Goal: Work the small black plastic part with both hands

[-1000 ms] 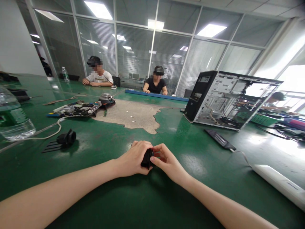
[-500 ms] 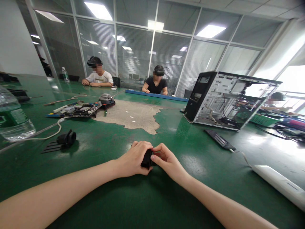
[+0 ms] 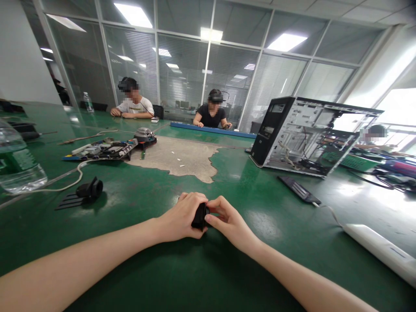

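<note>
Left fingers (image 3: 195, 198) and right fingers (image 3: 215, 222) grip a black part (image 3: 199, 216), exposed end facing right, long axis hidden

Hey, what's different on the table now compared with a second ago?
Very little. Across the table, the hand at picture right of the co-worker in black shifted slightly further right. Nothing was visibly taken up or let go. Unchanged: your left hand grips the black part, your right hand's fingers at its end; the computer case stayed put.
</note>
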A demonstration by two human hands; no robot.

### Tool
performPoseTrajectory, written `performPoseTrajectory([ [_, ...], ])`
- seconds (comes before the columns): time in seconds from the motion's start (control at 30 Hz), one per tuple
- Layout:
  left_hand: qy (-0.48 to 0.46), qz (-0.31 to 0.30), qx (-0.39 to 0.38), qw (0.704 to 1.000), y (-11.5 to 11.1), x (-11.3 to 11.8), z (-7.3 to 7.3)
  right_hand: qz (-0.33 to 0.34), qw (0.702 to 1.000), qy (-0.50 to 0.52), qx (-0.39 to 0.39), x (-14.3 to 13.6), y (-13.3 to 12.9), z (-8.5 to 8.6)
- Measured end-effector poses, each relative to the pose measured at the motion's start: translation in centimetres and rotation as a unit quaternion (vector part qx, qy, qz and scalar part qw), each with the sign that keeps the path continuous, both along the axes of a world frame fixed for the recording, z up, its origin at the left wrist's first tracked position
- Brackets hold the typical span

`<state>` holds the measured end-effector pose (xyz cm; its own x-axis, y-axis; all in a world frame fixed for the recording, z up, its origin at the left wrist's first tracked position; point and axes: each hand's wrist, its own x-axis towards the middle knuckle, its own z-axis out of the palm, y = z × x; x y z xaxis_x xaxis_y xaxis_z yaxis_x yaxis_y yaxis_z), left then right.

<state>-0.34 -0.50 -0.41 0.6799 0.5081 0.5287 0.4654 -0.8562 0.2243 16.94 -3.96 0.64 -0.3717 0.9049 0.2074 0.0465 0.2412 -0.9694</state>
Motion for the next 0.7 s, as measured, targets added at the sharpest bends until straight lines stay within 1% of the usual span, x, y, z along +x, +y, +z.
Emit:
performPoseTrajectory([
  [0.17, -0.002, 0.000, -0.001, 1.000, 0.08, 0.02, -0.07, -0.038, 0.999, -0.023, -0.022, -0.01, 0.52, -0.18],
  [0.27, -0.001, 0.000, 0.001, 1.000, 0.09, 0.02, -0.10, -0.028, 0.999, -0.032, -0.025, 0.11, 0.55, -0.35],
  [0.4, 0.002, 0.003, -0.002, 1.000, 0.02, -0.01, -0.10, 0.008, 1.000, -0.006, -0.013, 0.21, 0.15, -0.34],
  [0.47, 0.005, 0.003, -0.005, 1.000, 0.00, -0.02, -0.11, 0.015, 1.000, 0.004, -0.007, 0.18, -0.04, -0.25],
  [0.7, 0.002, 0.002, -0.007, 1.000, 0.10, 0.07, -0.14, -0.023, 1.000, -0.002, -0.016, -0.07, 0.37, -0.24],
])
